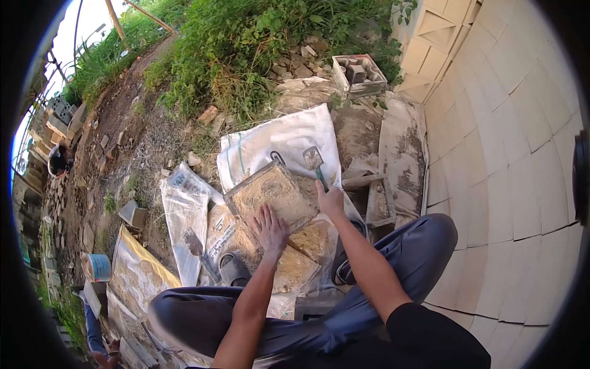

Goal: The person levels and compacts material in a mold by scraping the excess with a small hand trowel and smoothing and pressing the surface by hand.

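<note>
My left hand [270, 230] lies with fingers outstretched on the lower edge of a square frame [238, 198] filled with pale, sandy material [270, 187]. My right hand [332, 202] is closed around the green handle of a small trowel [313, 158], its blade pointing away from me and smeared with pale material. The trowel is over the right side of a white woven sack [284, 140], beside the frame. Below my left hand, more yellowish sandy material [294, 270] lies in a second slab-like shape. A dark, bent metal loop sticks up at the frame's far edge.
A second flat tool [193, 243] lies left, near a dark sandal [233, 269]. A box of stones [359, 87] stands at the back. Stacked pale tiles [491, 172] rise on the right. A bucket [98, 267] and another person's arm [93, 329] are at lower left.
</note>
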Demonstrator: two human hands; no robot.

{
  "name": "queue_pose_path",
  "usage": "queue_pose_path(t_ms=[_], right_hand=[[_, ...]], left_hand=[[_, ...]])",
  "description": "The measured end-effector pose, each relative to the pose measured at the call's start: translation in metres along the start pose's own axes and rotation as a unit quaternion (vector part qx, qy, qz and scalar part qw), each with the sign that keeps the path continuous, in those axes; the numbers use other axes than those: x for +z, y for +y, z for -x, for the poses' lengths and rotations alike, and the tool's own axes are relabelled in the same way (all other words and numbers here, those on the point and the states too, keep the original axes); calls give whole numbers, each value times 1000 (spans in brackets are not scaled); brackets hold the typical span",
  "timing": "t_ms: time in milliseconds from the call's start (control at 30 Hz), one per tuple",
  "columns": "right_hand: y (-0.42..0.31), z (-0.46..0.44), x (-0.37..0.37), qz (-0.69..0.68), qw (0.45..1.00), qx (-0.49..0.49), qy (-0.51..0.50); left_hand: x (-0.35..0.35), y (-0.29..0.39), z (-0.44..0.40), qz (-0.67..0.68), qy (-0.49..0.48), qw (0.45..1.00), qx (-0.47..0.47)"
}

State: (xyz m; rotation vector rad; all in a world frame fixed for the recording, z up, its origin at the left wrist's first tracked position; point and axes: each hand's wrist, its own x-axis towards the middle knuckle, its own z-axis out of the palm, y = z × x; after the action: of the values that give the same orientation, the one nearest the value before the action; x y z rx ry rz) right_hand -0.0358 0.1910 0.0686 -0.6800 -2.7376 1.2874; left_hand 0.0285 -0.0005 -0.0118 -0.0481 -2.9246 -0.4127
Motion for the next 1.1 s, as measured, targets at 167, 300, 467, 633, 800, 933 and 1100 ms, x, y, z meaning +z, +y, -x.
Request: queue_pose_path(t_ms=[167, 300, 467, 633, 800, 933, 1100], right_hand=[[21, -109, -9, 145, 989, -11, -25], [47, -170, 1, 230, 965, -115, -49], [11, -212, 19, 114, 973, -167, 108], [20, -155, 8, 141, 983, 90, -71], [18, -84, 14, 273, 954, 103, -62], [41, -68, 31, 216, 899, 166, -343], [97, 21, 40, 142, 912, 83, -376]], left_hand=[[11, 10, -62, 61, -8, 996, 61], [35, 21, -146, 62, 22, 993, 96], [56, 69, -267, 46, -167, 972, 156], [79, 79, -286, -72, -393, 878, 263], [47, 40, -252, 218, -227, 947, 72], [-6, 18, -176, 178, -83, 974, 110], [-64, 6, -68, 131, -160, 978, -11]])
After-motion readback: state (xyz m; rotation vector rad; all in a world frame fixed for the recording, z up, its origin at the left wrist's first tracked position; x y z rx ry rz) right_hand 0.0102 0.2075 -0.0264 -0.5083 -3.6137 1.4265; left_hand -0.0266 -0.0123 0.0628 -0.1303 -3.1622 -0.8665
